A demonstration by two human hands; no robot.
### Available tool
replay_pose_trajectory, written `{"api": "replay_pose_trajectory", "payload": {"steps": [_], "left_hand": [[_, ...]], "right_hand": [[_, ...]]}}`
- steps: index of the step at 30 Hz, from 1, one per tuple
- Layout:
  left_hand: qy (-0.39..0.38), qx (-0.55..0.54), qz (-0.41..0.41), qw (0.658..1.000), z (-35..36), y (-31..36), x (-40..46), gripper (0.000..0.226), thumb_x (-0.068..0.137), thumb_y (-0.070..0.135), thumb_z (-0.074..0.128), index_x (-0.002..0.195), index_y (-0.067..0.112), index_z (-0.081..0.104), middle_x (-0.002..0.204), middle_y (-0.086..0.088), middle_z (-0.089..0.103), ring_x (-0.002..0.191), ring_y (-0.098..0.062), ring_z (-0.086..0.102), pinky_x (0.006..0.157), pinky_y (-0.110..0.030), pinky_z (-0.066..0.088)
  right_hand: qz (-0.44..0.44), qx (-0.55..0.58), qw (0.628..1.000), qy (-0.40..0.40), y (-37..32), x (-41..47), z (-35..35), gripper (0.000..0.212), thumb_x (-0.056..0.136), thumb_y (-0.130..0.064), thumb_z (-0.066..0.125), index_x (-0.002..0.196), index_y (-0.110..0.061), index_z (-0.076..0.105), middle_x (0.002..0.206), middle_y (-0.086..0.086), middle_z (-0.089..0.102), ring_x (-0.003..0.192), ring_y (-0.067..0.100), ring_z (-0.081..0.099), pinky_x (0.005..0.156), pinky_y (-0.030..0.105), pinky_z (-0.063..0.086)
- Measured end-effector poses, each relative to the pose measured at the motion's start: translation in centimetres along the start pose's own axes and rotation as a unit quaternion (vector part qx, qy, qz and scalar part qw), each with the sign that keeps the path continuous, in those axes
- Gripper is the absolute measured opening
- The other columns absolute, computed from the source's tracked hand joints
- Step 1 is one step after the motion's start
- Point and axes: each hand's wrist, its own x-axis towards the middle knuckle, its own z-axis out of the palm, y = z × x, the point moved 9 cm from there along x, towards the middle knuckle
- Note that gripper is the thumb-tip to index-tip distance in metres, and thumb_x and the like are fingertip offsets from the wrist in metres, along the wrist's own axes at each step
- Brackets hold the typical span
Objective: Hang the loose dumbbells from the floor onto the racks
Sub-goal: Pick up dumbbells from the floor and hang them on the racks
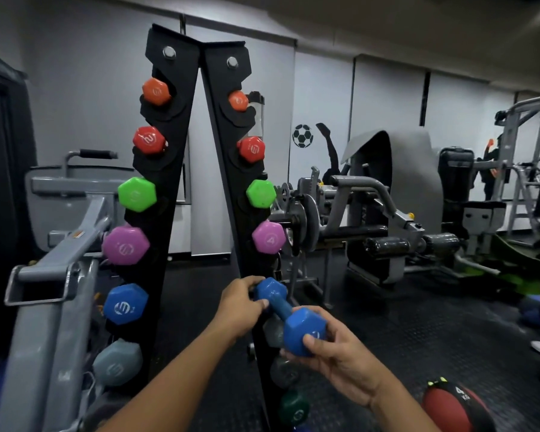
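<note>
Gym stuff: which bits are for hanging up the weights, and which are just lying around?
For the job: blue dumbbell held by left hand and right hand; black rack.
Lying about: red medicine ball; grey exercise machines.

White panelled walls (387,98), dark rubber floor (418,322), grey weight machines (371,213) behind.

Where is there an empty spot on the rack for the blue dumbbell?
The right upright has one free gap, below the purple dumbbell and above the grey one; the blue dumbbell is there. The left upright looks full from orange down to grey.
</note>
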Motion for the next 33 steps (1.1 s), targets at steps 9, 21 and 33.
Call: {"api": "replay_pose_trajectory", "payload": {"steps": [9, 21, 33], "left_hand": [[0.161, -0.001, -0.057, 0.985, -2.4, -1.0, 1.1, 0.045, 0.076, 0.035, 0.088, 0.104, 0.020, 0.056, 0.107, -0.004, 0.069, 0.095, -0.022, 0.070, 0.088, -0.034, 0.053], [0.023, 0.027, -0.045, 0.998, 0.2, -0.7, 3.5, 0.085, 0.084, 0.026, 0.083, 0.155, 0.026, 0.037, 0.137, -0.005, 0.067, 0.126, -0.030, 0.063, 0.101, -0.033, 0.049], [0.062, 0.103, -0.043, 0.992, -0.4, -0.4, 4.1, 0.069, 0.083, 0.024, 0.082, 0.144, 0.023, 0.049, 0.126, -0.011, 0.072, 0.117, -0.034, 0.068, 0.097, -0.037, 0.055]], "right_hand": [[-0.107, -0.161, 0.974, 0.118, -1.0, 2.2, 0.1, 0.051, 0.081, -0.008, 0.082, 0.127, -0.010, 0.062, 0.112, 0.014, 0.070, 0.100, 0.022, 0.066, 0.088, 0.039, 0.056], [-0.143, -0.282, 0.932, 0.179, -1.6, 1.9, -1.8, 0.046, 0.078, -0.017, 0.083, 0.121, -0.026, 0.069, 0.115, 0.007, 0.072, 0.107, 0.027, 0.071, 0.097, 0.048, 0.058], [-0.082, -0.453, 0.867, 0.192, -4.1, 8.3, -6.1, 0.040, 0.078, -0.030, 0.081, 0.110, -0.047, 0.063, 0.113, -0.007, 0.070, 0.102, 0.010, 0.070, 0.095, 0.035, 0.058]]}}
